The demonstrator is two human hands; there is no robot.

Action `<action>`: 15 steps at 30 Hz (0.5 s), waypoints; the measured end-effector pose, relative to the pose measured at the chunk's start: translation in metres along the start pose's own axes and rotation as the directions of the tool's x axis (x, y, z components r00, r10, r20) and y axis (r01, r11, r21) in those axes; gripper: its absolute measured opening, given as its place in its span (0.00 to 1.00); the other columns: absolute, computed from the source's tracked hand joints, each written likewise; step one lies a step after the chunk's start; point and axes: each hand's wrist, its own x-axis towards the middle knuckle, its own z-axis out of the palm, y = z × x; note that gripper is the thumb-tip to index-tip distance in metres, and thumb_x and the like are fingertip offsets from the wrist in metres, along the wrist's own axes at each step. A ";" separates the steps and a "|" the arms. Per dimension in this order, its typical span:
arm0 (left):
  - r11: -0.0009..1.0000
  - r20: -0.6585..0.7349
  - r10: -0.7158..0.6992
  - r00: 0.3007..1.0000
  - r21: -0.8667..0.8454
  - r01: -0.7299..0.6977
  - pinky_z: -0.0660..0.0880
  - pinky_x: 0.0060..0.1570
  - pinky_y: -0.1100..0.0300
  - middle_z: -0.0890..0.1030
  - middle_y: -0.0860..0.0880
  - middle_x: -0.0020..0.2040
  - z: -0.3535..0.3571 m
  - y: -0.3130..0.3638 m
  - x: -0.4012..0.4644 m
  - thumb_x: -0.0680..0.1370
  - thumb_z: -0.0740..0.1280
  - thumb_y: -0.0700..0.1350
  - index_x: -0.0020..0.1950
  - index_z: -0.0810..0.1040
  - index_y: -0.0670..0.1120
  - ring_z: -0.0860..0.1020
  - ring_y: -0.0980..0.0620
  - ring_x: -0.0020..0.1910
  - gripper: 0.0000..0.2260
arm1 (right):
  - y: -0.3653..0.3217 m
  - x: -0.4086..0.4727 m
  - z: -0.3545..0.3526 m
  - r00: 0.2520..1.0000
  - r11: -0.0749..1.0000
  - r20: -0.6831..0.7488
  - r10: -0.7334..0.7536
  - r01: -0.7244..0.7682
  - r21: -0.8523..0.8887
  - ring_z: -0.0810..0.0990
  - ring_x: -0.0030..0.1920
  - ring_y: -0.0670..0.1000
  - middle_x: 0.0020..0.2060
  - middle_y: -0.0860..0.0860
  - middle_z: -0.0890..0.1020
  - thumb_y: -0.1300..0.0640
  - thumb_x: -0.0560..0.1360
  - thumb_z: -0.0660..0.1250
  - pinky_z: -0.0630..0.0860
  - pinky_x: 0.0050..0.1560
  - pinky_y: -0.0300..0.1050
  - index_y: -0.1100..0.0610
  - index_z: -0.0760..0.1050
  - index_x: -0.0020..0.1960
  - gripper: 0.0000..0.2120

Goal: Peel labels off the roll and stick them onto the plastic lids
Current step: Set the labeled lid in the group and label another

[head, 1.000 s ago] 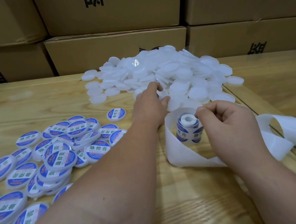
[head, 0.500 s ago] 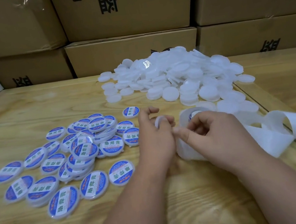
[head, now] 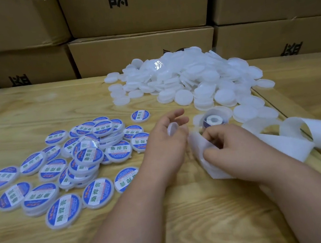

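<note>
White plastic, one blank lid sits on edge in the left hand, gripped by the curled fingers. Beside it the right hand pinches narrowly at the backing strip, just short of the label roll. Beyond the fingertips lies the unlabelled lid heap; left of them, labelled lids on the wooden table

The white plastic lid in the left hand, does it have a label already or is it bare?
Bare, on the side that shows: the white plastic lid in the left hand looks plain white, without blue print.
</note>
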 end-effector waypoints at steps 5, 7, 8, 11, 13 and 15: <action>0.993 0.134 0.005 0.991 0.116 -0.021 0.78 0.48 0.65 0.85 0.61 0.51 0.002 -0.001 -0.002 0.78 0.68 0.45 0.62 0.78 0.63 0.83 0.60 0.50 0.16 | -0.001 0.001 -0.001 0.997 0.989 -0.035 0.068 -0.062 0.137 0.64 0.27 0.44 0.24 0.42 0.65 0.47 0.74 0.65 0.63 0.35 0.46 0.52 0.66 0.30 0.17; 0.989 0.136 0.033 0.990 0.139 -0.052 0.77 0.43 0.71 0.85 0.62 0.49 0.003 0.000 -0.005 0.78 0.69 0.44 0.60 0.79 0.61 0.82 0.58 0.47 0.15 | -0.002 0.001 0.000 0.993 0.973 -0.062 0.099 -0.083 0.217 0.68 0.26 0.46 0.23 0.45 0.69 0.36 0.75 0.64 0.66 0.34 0.47 0.53 0.69 0.31 0.24; 0.987 0.139 0.042 0.989 0.149 -0.063 0.77 0.43 0.71 0.84 0.63 0.49 0.003 0.000 -0.006 0.78 0.70 0.45 0.60 0.79 0.61 0.82 0.58 0.48 0.14 | -0.002 0.001 0.000 0.989 0.965 -0.080 0.125 -0.103 0.240 0.71 0.25 0.46 0.23 0.45 0.71 0.34 0.76 0.64 0.68 0.34 0.47 0.54 0.71 0.31 0.26; 0.984 0.152 0.039 0.988 0.166 -0.064 0.76 0.40 0.72 0.84 0.64 0.48 0.003 0.000 -0.008 0.77 0.71 0.48 0.57 0.81 0.61 0.82 0.63 0.45 0.11 | 0.001 0.003 0.001 0.972 0.953 -0.129 0.198 -0.160 0.256 0.75 0.24 0.46 0.22 0.45 0.75 0.37 0.78 0.65 0.72 0.33 0.45 0.58 0.78 0.37 0.24; 0.986 0.158 0.038 0.987 0.156 -0.063 0.73 0.36 0.73 0.85 0.61 0.47 0.002 -0.001 -0.008 0.78 0.70 0.46 0.57 0.81 0.61 0.81 0.66 0.41 0.11 | 0.004 0.005 0.002 0.962 0.966 -0.182 0.205 -0.169 0.195 0.72 0.23 0.41 0.21 0.43 0.74 0.40 0.78 0.67 0.68 0.32 0.43 0.56 0.81 0.41 0.20; 0.985 0.171 0.046 0.984 0.157 -0.073 0.72 0.36 0.74 0.86 0.58 0.46 0.002 -0.001 -0.008 0.79 0.70 0.43 0.57 0.81 0.60 0.80 0.66 0.39 0.12 | 0.007 0.007 0.002 0.958 0.967 -0.204 0.202 -0.162 0.197 0.71 0.24 0.41 0.23 0.42 0.74 0.43 0.77 0.68 0.65 0.33 0.43 0.53 0.82 0.42 0.15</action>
